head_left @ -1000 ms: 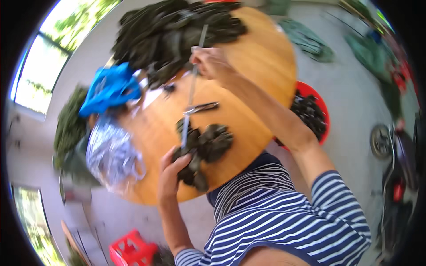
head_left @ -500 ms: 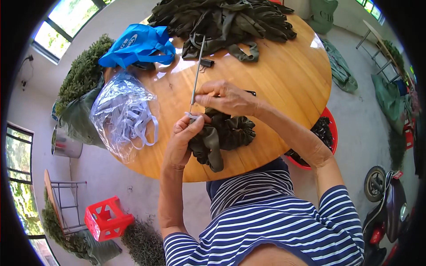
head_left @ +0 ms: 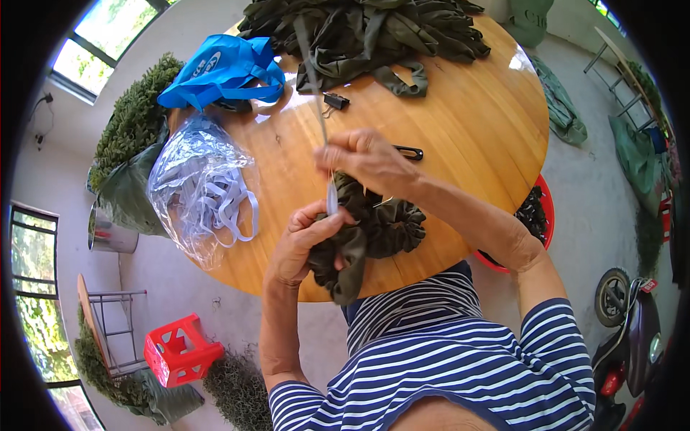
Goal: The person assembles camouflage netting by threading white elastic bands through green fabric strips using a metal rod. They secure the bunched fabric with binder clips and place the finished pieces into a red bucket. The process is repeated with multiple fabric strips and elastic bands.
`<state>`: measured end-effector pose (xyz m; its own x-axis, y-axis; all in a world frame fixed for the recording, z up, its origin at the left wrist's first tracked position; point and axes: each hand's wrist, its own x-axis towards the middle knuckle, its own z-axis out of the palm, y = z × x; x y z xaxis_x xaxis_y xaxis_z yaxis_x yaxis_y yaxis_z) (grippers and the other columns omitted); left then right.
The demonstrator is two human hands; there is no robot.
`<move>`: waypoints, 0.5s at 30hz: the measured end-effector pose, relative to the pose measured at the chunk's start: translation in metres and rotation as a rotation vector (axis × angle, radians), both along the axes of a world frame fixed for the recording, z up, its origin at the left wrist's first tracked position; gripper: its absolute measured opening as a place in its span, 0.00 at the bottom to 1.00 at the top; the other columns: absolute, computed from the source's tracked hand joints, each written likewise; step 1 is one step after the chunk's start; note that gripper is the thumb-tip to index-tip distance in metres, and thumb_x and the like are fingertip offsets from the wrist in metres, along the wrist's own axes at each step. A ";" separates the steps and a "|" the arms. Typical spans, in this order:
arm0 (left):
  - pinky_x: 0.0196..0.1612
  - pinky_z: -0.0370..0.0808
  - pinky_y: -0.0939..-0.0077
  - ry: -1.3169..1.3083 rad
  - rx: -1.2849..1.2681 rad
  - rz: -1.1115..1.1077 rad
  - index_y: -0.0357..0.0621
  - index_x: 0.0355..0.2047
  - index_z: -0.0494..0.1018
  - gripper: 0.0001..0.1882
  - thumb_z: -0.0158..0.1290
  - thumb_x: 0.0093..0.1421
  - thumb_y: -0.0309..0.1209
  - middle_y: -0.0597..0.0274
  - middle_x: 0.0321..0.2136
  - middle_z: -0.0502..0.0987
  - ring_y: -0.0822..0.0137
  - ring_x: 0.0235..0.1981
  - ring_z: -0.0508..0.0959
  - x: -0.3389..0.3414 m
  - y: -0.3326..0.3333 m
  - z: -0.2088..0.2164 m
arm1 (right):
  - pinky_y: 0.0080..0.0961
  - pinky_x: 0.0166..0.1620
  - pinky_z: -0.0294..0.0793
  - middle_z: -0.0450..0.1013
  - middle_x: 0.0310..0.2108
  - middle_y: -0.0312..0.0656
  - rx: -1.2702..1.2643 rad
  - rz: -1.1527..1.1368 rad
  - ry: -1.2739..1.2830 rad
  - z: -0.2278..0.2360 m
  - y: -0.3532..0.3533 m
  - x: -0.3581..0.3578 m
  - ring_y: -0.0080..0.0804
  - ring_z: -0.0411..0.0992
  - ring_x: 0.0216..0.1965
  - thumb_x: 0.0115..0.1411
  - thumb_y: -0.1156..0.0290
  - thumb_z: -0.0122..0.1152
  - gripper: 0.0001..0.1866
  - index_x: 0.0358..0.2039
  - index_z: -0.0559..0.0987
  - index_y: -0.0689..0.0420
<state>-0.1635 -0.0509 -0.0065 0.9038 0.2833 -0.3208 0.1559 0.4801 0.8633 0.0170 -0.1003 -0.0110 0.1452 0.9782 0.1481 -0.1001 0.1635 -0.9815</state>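
A: What has changed over the last second, and what does it mean for the work?

B: A second ago the hands were well apart, the white elastic strip stretched long between them. Now they are drawn close together above the near bench edge, so the elastic is judged to be mostly pulled through the fabric tube.

A: Entries, left to right?

B: One red plastic stool (head_left: 180,350) is logged on the floor. One clear plastic bag of white elastic bands (head_left: 203,188) is laid at the left of the round wooden bench (head_left: 474,144); the bands inside cannot be counted. One blue bag (head_left: 223,68) is set behind it. One left hand (head_left: 305,241) is recorded, its fingers (head_left: 327,224) clamped on the olive fabric tube (head_left: 343,253), which is held over the bench's near edge. One white elastic strip (head_left: 331,195) is seen running up from that grip. One right hand (head_left: 366,161) is recorded, its fingers pinched together on a thin metal rod (head_left: 310,68). Gathered olive scrunchies (head_left: 388,226) are bunched just beside the hands; their number cannot be told. One heap of olive fabric pieces (head_left: 366,29) is listed at the far side, one black tool (head_left: 408,151) beside the right hand, and one red basin (head_left: 540,223) at the right.
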 end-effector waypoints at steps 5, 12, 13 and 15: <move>0.19 0.73 0.83 -0.139 -0.065 0.036 0.37 0.29 0.71 0.10 0.49 0.54 0.32 0.40 0.32 0.74 0.68 0.19 0.74 -0.007 0.004 -0.009 | 0.16 0.35 0.66 0.72 0.24 0.35 -0.006 0.044 -0.045 -0.007 0.011 0.001 0.17 0.67 0.28 0.59 0.60 0.50 0.16 0.26 0.76 0.61; 0.22 0.73 0.81 -0.104 -0.106 0.088 0.35 0.31 0.72 0.10 0.50 0.54 0.30 0.54 0.25 0.75 0.68 0.20 0.75 -0.019 0.010 -0.011 | 0.30 0.44 0.61 0.72 0.30 0.43 0.216 0.344 -0.758 -0.005 -0.023 0.006 0.35 0.67 0.37 0.51 0.59 0.53 0.15 0.30 0.77 0.58; 0.22 0.73 0.81 -0.077 -0.101 0.093 0.35 0.31 0.72 0.10 0.50 0.54 0.30 0.56 0.24 0.75 0.68 0.20 0.75 -0.018 0.012 -0.011 | 0.32 0.46 0.59 0.71 0.31 0.43 0.209 0.300 -0.840 -0.006 -0.027 0.005 0.37 0.66 0.39 0.49 0.58 0.54 0.15 0.30 0.78 0.57; 0.23 0.73 0.81 -0.022 -0.096 0.067 0.35 0.31 0.73 0.09 0.51 0.54 0.30 0.58 0.23 0.74 0.70 0.20 0.75 -0.014 0.014 -0.010 | 0.35 0.49 0.54 0.71 0.32 0.42 0.197 0.300 -0.900 -0.005 -0.032 0.002 0.36 0.64 0.41 0.48 0.57 0.54 0.15 0.29 0.77 0.56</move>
